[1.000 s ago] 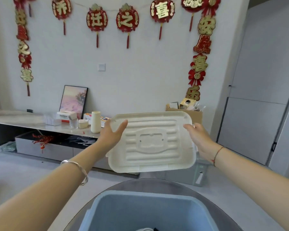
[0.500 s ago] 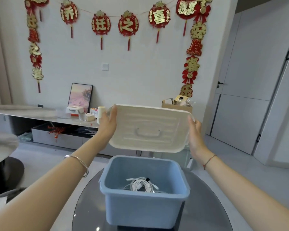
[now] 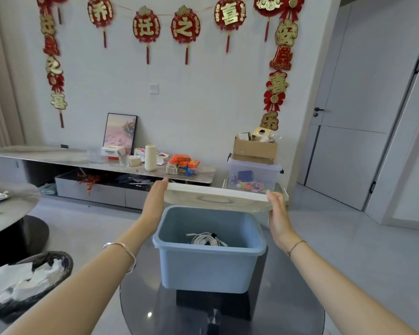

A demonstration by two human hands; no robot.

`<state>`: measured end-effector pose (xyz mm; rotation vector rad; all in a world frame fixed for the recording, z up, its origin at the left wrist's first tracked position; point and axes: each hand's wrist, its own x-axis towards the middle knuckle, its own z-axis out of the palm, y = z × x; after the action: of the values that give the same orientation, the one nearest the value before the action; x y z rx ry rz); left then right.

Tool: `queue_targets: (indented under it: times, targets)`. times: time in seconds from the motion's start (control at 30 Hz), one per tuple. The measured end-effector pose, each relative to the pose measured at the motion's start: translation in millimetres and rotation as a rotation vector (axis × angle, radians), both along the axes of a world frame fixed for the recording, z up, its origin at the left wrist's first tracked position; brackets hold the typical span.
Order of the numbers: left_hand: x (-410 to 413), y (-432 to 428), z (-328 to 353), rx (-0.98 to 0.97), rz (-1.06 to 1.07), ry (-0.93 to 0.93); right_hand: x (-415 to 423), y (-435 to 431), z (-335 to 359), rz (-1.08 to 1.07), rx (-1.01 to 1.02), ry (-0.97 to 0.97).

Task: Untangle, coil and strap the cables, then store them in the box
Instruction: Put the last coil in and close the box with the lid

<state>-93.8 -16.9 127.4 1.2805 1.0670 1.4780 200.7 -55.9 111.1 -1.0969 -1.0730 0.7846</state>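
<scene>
A blue plastic box (image 3: 203, 269) stands open on a round dark glass table (image 3: 293, 301). Inside it lies a coiled white cable (image 3: 205, 239) bound with a black strap. A white lid (image 3: 215, 200) hovers nearly flat just above the box's far rim, its underside with a moulded handle facing me. My left hand (image 3: 155, 201) grips the lid's left edge, and my right hand (image 3: 277, 213) grips its right edge. The thumbs are mostly hidden by the lid.
A dark bin (image 3: 27, 281) stuffed with white paper sits on the floor at lower left. Another round table (image 3: 10, 204) is at far left. A low cabinet (image 3: 94, 160) with clutter runs along the wall; a clear storage tub (image 3: 252, 177) topped by a cardboard box stands behind.
Both hands have lowered the lid and tipped it from facing me to almost flat over the box. My view has dropped, so the box and cable now show fully.
</scene>
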Motion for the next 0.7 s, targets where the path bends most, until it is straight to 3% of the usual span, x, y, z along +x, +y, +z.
queue_targets:
  times: [0.13, 0.43, 0.7]
  targets:
    - [1, -3, -24, -0.051, 0.028, -0.041, -4, -10, -8, 0.057, 0.011, -0.042]
    - [-20, -3, -79, 0.018, -0.041, 0.345, -3, -33, -62, 0.129, -0.126, -0.33]
    - [-24, -5, -103, 0.038, -0.027, 0.45, -1, -37, -74, 0.116, -0.121, -0.424]
